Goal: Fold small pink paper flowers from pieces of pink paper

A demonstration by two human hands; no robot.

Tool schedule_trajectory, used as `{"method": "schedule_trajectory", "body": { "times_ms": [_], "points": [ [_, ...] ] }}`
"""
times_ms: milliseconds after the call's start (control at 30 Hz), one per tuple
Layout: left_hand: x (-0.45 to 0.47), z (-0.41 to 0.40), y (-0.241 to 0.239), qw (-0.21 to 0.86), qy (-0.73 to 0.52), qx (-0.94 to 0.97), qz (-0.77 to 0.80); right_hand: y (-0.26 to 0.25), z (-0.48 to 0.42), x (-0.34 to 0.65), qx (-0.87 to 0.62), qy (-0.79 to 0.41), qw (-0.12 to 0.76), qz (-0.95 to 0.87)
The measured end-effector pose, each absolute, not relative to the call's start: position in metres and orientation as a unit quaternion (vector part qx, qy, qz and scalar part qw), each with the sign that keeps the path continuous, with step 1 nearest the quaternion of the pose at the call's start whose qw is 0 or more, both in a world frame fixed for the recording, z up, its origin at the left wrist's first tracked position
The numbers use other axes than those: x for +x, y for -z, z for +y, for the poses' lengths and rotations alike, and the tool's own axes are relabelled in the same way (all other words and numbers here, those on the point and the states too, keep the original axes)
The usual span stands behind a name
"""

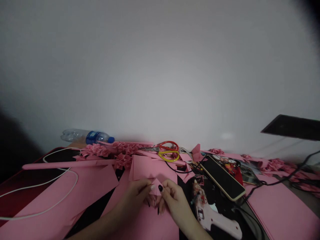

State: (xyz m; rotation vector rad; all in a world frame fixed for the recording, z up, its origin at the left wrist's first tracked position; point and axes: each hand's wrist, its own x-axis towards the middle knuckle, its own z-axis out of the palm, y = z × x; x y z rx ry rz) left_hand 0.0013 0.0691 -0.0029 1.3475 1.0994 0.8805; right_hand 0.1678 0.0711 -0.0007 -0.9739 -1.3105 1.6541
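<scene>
A small folded piece of pink paper (156, 187) is pinched between my two hands, its pointed corner facing away from me. My left hand (140, 193) grips its left side with thumb and fingers. On the right side, the dark-nailed thumb of my right hand (172, 196) presses on the paper, with the other fingers curled behind. Beneath both hands lie large pink paper sheets (150, 226). A smaller stack of pink paper (145, 166) is just beyond my fingertips. To the right of my right hand rests a pink glue gun (212, 216).
Scissors with red and yellow handles (168, 155) lie at the back near folded pink paper flowers (122, 160). A plastic bottle (87, 136) lies by the wall. At right are a phone (223, 176), black cables (295, 173) and more pink sheets (287, 206); a white cable (57, 200) crosses the left.
</scene>
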Motion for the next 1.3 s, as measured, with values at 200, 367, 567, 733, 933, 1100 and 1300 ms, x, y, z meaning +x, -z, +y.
{"method": "schedule_trajectory", "body": {
  "times_ms": [200, 367, 567, 733, 933, 1100, 1300],
  "points": [
    [0.002, 0.068, -0.006, 0.556, -0.364, 0.588, 0.46, 0.0, 0.071, 0.168, -0.394, -0.639, 0.405, -0.522],
    [0.004, 0.068, -0.004, 0.572, -0.36, 0.575, 0.462, -0.001, 0.07, 0.17, -0.405, -0.623, 0.4, -0.536],
    [0.004, 0.069, 0.0, 0.58, -0.36, 0.566, 0.462, -0.002, 0.069, 0.169, -0.435, -0.604, 0.388, -0.543],
    [0.003, 0.07, 0.003, 0.599, -0.371, 0.552, 0.446, -0.002, 0.07, 0.169, -0.455, -0.586, 0.385, -0.549],
    [0.004, 0.07, 0.002, 0.597, -0.367, 0.558, 0.444, -0.003, 0.068, 0.169, -0.453, -0.584, 0.396, -0.544],
    [0.004, 0.068, -0.007, 0.564, -0.349, 0.596, 0.453, -0.004, 0.069, 0.171, -0.438, -0.571, 0.423, -0.55],
    [0.003, 0.068, -0.013, 0.561, -0.328, 0.606, 0.46, -0.007, 0.068, 0.17, -0.446, -0.554, 0.421, -0.563]
  ]
}}
